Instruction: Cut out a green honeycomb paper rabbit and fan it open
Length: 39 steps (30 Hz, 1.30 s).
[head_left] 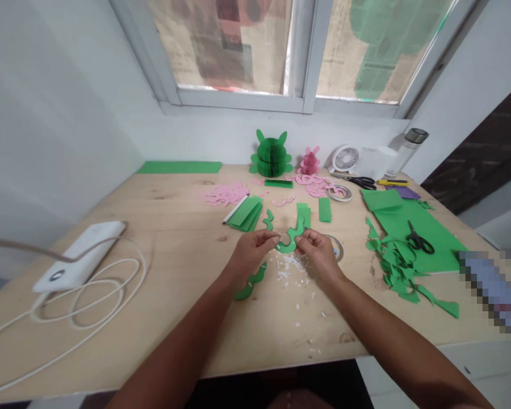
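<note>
Left grip [251, 255]: fingers pinched closed on the lower end of a wavy green paper cut-out [290, 241].
Right grip [319, 255]: thumb and fingers closed on the cut-out's upper curve.
Cut-out: between both hands, mid-bench [174, 224], toward the front edge.
Beside the hands: white paper scraps [290, 268]; a second green cut-out [250, 282] by the left wrist.
Right side: black scissors [419, 240] on a green paper sheet [413, 236], torn green offcuts [396, 267] alongside.
Back edge: green honeycomb paper figure [271, 153], pink honeycomb paper figure [310, 163].
Left edge: white power bank [79, 255], coiled white cable [89, 295].
</note>
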{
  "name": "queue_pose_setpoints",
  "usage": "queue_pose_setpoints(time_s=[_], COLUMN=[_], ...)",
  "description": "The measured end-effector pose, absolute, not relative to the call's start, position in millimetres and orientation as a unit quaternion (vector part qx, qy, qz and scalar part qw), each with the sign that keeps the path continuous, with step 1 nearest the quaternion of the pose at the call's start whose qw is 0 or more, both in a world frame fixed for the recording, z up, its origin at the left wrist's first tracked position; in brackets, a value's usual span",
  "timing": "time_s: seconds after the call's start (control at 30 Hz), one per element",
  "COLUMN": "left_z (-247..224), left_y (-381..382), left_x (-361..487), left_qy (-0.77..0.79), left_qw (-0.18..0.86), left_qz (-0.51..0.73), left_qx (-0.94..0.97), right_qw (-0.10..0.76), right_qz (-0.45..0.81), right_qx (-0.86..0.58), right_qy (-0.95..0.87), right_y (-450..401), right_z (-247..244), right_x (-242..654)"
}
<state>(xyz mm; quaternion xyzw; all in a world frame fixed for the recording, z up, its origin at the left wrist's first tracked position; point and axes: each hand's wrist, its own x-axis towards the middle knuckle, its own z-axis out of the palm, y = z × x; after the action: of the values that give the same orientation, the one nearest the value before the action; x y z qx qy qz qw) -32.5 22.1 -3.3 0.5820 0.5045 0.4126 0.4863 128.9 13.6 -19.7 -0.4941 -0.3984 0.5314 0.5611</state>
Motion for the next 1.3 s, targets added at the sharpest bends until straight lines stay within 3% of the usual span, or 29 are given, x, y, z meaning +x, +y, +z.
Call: queue_pose_setpoints(time_s=[0.1, 0.4, 0.9, 1.03, 1.2, 1.3], left_z=[-3.6, 0.3, -5.2, -4.4, -4.7, -6.9], left_y=[19.8, 18.1, 18.1, 16.6, 13.6, 11.7], left_x=[-31.2, -30.1, -26.6, -25.1, -25.5, -24.4], left_qy=[0.491, 0.45, 0.416, 0.447, 0.469, 0.446], left_qw=[0.558, 0.612, 0.633, 0.549, 0.296, 0.204], left_qz=[0.411, 0.419, 0.472, 0.49, 0.515, 0.487], left_qx=[0.528, 0.498, 0.452, 0.509, 0.653, 0.723], right_qw=[0.565, 0.569, 0.539, 0.548, 0.567, 0.565], right_qz=[0.531, 0.53, 0.556, 0.541, 0.529, 0.532], right_qx=[-0.495, -0.494, -0.447, -0.459, -0.466, -0.465], right_qy=[-0.392, -0.389, -0.447, -0.444, -0.425, -0.427], right_y=[14.3, 14.6, 10.6, 12.5, 12.4, 10.7], right_z=[-19.0, -20.4, -19.5, -23.2, -22.4, -19.6], right_x=[129.3, 130.2, 127.9, 128.3, 128.1, 127.8])
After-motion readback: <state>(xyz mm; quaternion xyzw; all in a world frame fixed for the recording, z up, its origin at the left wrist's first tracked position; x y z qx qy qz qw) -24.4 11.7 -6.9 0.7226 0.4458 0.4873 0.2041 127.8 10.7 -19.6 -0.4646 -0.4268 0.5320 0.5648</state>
